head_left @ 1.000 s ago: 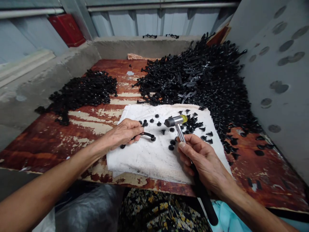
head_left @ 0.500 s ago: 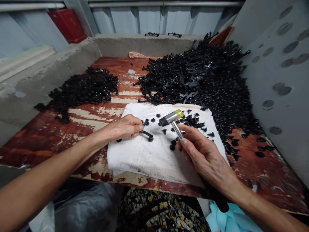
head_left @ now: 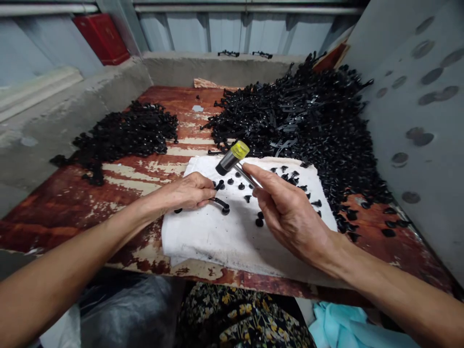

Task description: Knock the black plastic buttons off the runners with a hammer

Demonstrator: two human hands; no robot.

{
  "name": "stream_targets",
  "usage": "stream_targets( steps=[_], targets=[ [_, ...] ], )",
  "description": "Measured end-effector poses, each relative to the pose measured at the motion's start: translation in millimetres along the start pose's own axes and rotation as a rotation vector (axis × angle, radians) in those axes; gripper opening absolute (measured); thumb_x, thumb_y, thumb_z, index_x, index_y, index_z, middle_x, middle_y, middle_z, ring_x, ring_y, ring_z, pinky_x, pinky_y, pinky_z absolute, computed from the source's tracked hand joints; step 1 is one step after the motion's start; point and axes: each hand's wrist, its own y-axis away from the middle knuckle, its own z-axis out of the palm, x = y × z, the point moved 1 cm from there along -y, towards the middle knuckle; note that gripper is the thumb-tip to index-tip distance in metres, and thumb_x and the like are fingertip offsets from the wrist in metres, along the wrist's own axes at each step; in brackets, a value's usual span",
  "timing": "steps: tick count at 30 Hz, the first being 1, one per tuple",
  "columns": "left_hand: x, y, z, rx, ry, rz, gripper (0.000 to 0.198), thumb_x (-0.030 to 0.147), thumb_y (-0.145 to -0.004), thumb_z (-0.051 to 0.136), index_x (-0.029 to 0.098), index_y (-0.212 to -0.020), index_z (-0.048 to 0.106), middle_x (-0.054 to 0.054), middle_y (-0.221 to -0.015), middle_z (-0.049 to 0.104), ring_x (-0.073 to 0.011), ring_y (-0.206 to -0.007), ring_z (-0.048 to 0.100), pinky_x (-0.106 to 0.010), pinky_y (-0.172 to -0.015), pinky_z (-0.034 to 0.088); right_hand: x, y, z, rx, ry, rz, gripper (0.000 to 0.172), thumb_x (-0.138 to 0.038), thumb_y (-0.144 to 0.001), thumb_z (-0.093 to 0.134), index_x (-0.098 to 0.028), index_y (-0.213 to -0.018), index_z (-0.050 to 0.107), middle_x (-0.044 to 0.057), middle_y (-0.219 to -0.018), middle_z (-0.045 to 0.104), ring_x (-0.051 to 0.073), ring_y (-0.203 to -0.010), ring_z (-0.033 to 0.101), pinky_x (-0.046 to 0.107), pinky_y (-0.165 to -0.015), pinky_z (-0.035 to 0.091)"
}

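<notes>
My left hand is closed on a black plastic part with slim arms and round ends, pressed against a white cloth. Its inner portion is hidden by my fingers. In my right hand is a small mallet with a metal head, a black face and a yellow face. The black face points down and hangs just above the part, apart from it. Several small black round-based pegs stand and lie on the cloth around both hands.
A large heap of black parts fills the back right of the worn reddish table. A smaller pile lies at the left. Low concrete walls border the back and left. A grey panel rises on the right.
My right hand has moved left with the mallet, bringing its head from the pegs at right to above the part. My left hand has stayed nearly still.
</notes>
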Motion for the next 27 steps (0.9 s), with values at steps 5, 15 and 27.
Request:
stream_targets(
  steps=[5,15,27],
  targets=[
    [-2.7,-0.8,-1.2,-0.036,0.064,-0.001,0.034,0.026,-0.085,0.051,0.018,-0.052,0.046,0.005,-0.039,0.036,-0.0057,-0.034,0.027,-0.022,-0.038,0.016,4.2,-7.0,9.4,-0.232,0.272,-0.004,0.058,-0.005,-0.084,0.036,-0.01,-0.14,0.048,0.007,-0.082,0.058,0.014,-0.052,0.045,0.028,-0.05,0.043],
    [5.4,3.0,1.2,0.001,0.115,-0.071,0.036,0.02,-0.084,0.049,0.018,-0.049,0.043,0.007,-0.035,0.032,-0.0044,-0.032,0.024,-0.021,-0.037,0.013,0.3,-8.7,8.0,-0.244,0.343,-0.027,0.063,-0.002,-0.081,0.039,-0.013,-0.144,0.043,0.005,-0.083,0.055,0.013,-0.05,0.042,0.025,-0.045,0.037],
    [1.6,4.9,1.9,0.006,0.115,-0.056,0.035,0.02,-0.084,0.048,0.018,-0.05,0.043,0.008,-0.036,0.032,-0.0039,-0.031,0.024,-0.019,-0.036,0.013,3.1,-6.8,7.5,-0.235,0.338,-0.014,0.059,-0.003,-0.084,0.035,-0.01,-0.142,0.047,0.007,-0.083,0.059,0.015,-0.053,0.047,0.027,-0.049,0.045]
  ],
)
